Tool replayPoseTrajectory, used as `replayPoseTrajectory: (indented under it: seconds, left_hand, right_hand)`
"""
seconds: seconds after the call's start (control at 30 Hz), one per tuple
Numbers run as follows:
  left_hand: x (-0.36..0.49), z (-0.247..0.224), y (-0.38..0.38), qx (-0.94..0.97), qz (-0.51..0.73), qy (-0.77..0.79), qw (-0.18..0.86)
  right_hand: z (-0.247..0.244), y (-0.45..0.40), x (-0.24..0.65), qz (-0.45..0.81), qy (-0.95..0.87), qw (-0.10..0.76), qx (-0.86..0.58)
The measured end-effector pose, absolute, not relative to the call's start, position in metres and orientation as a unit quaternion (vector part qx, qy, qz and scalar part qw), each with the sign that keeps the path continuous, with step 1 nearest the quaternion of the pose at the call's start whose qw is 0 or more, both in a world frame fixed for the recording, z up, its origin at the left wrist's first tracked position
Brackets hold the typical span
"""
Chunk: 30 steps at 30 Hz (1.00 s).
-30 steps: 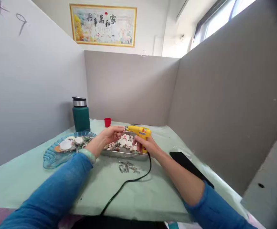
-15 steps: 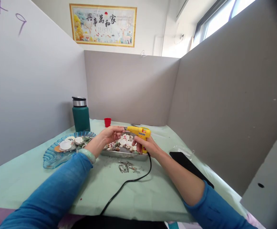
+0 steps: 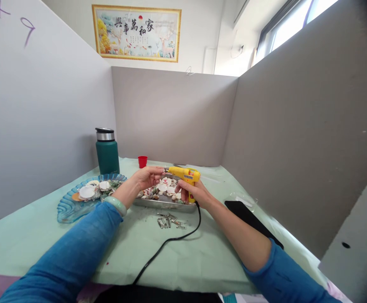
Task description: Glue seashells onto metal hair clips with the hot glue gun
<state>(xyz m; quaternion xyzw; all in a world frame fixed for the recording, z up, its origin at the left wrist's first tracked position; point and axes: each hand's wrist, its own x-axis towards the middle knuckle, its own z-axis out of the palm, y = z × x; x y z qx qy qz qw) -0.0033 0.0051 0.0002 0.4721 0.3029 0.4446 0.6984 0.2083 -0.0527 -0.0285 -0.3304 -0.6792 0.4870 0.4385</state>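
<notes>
My right hand (image 3: 193,191) is wrapped round the handle of a yellow glue gun (image 3: 183,173), whose nozzle points left. At the nozzle, the fingertips of my left hand (image 3: 148,177) are pinched on something too small to make out. Both hands are above a metal tray (image 3: 167,205) of white discs and small shells (image 3: 166,186). A black cord (image 3: 170,240) runs from the gun's handle toward the near table edge. Several small metal pins (image 3: 170,221) lie on the green cloth in front of the tray.
On the left, a blue shell-shaped dish (image 3: 68,209) holds discs and decorated pieces, with a green bottle (image 3: 107,153) behind it. A red cup (image 3: 142,161) stands at the back. To the right lie a black flat object (image 3: 253,223) and clear plastic (image 3: 242,200). Grey partitions enclose the table.
</notes>
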Motion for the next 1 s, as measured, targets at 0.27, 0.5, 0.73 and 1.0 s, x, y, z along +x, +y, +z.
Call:
replayPoseTrajectory:
  seconds: [0.27,0.5,0.73,1.0]
  left_hand:
    - [-0.002,0.001,0.004,0.469,0.444,0.306,0.699]
    - [-0.004,-0.001,0.006,0.465,0.452,0.304,0.698]
    - [-0.003,0.001,0.004,0.467,0.444,0.304,0.702]
    - [-0.006,-0.002,0.008,0.483,0.448,0.290,0.695]
  right_hand:
    - [-0.028,-0.052,0.209,0.484,-0.682,0.438,-0.331]
    - [-0.028,-0.053,0.209,0.478,-0.689,0.438,-0.324]
    - [-0.030,-0.050,0.210,0.481,-0.686,0.438,-0.325]
    - [-0.025,-0.056,0.208,0.486,-0.683,0.437,-0.325]
